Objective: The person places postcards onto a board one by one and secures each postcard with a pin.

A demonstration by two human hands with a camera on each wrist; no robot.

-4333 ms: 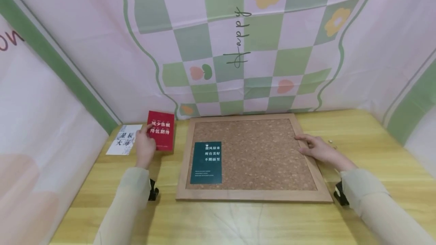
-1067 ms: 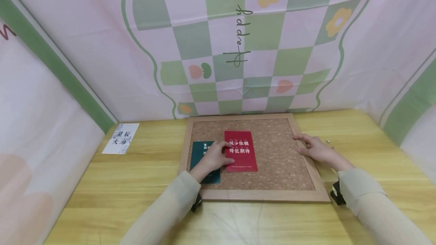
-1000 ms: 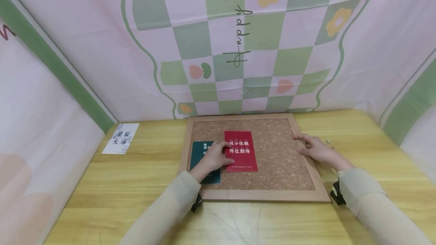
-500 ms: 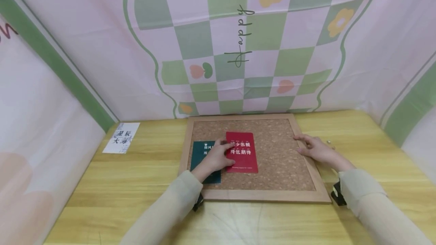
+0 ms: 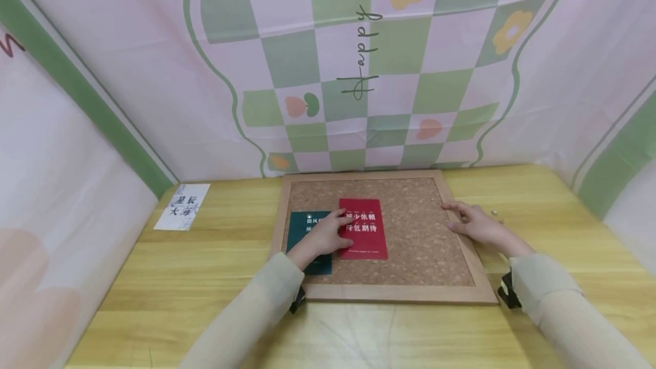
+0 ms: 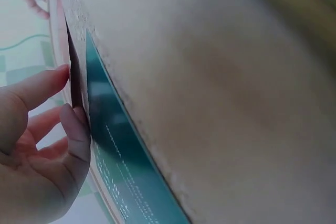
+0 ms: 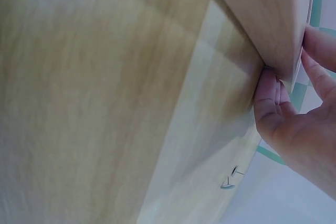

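My left hand (image 5: 324,238) pinches the left edge of a red card (image 5: 371,244) with white lettering, between thumb and fingers. The left wrist view shows the card's edge tilted up in that hand (image 6: 47,145). Beneath the card is a wood-framed corkboard (image 5: 415,226). A dark green card (image 5: 320,266) lies on the board's left side, partly covered by my left hand and wrist. At its top is a small pale dot. My right hand (image 5: 479,226) grips the board's right frame (image 7: 262,9), thumb and fingers around its edge.
On the table (image 5: 169,289) at the far left lies a white card (image 5: 183,207) with black lettering. Two thumbtacks (image 7: 228,184) rest on the table beyond my right hand. A checkered cloth backdrop (image 5: 343,56) rises directly behind the board.
Since the oldest frame, my left hand has carried the red card rightward from beside the white card onto the corkboard. Over the last second it barely shifts. The right hand stays put.
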